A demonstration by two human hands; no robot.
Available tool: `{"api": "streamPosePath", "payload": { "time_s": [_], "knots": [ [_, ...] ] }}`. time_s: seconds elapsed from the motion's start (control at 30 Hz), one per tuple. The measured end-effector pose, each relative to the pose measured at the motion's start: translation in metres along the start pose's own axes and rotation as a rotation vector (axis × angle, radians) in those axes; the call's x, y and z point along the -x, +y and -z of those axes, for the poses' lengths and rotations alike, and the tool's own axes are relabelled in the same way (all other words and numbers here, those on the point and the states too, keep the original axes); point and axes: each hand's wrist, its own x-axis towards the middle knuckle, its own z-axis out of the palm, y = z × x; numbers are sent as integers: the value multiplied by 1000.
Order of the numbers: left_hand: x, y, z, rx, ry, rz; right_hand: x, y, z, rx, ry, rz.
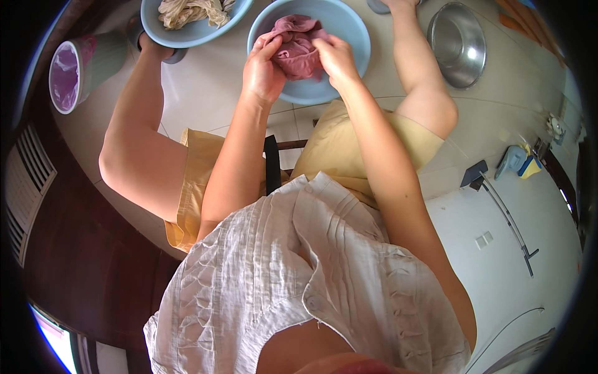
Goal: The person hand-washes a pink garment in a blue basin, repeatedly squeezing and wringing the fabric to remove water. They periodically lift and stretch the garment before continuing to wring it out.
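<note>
A bunched pink cloth [299, 51] is held up between my two hands, over a light blue plastic basin [348, 79] on the floor. My left hand [265, 70] grips the cloth's left side, the thumb lying on top. At its right edge, the fingers of my right hand [335, 58] pinch the fabric. Part of the basin's inside is hidden behind the cloth and hands. Up and to the left, a second blue basin [175, 41] holds crumpled cream cloth [191, 11].
A metal basin [455, 46] rests on the tiled floor at the right. At the left is a waste bin [98, 61] with a pink liner. A long-handled squeegee [507, 210] and a blue dustpan-like item [511, 161] are by the white wall. My legs flank the middle basin.
</note>
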Motion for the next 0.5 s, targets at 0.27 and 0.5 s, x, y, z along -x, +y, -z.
{"api": "streamPosePath", "payload": {
  "time_s": [0.27, 0.5],
  "knots": [
    [2, 12, 34, -145, 366, 60, 78, -34, 17, 260, 209, 561],
    [19, 3, 55, 49, 83, 226, 113, -19, -15, 540, -363, 764]
  ]
}}
